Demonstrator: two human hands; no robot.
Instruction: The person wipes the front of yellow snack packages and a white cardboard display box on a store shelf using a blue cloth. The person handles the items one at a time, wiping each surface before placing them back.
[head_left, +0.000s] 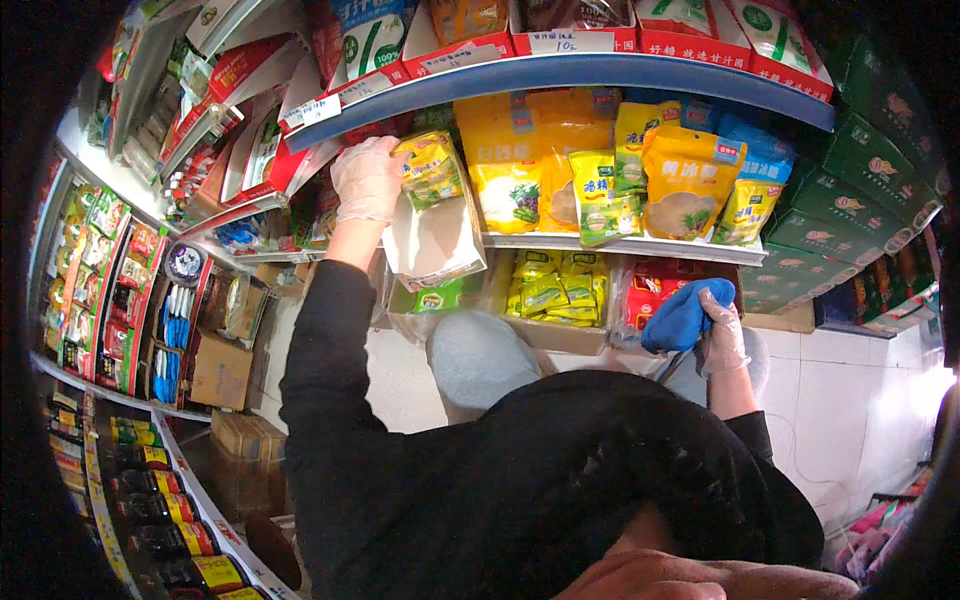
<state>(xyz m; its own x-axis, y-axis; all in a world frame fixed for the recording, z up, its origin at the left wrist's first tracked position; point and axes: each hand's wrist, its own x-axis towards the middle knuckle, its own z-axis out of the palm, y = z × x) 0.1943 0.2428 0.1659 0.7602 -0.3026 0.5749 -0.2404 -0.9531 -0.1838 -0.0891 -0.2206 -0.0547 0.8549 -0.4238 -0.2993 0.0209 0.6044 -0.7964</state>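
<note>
My left hand (367, 180), in a clear thin glove, reaches up to the shelf. Its fingers curl over the left edge of a yellow seasoning packet (429, 169) at the back of an open cardboard box (436, 240). The front part of this box shows its bare inside, and its near end juts past the shelf edge. In my gloved right hand (724, 334) is a bunched blue cloth (686, 315), held low in front of a carton of red packets (649, 292).
Yellow bags of sugar (499, 165) and seasoning pouches (596, 195) stand on the white-edged shelf (622, 241). Below sits a carton of yellow packets (559, 292). A blue shelf edge (562, 71) overhangs. Green cartons (847, 202) are stacked at right; bottles (172, 510) line the left shelves.
</note>
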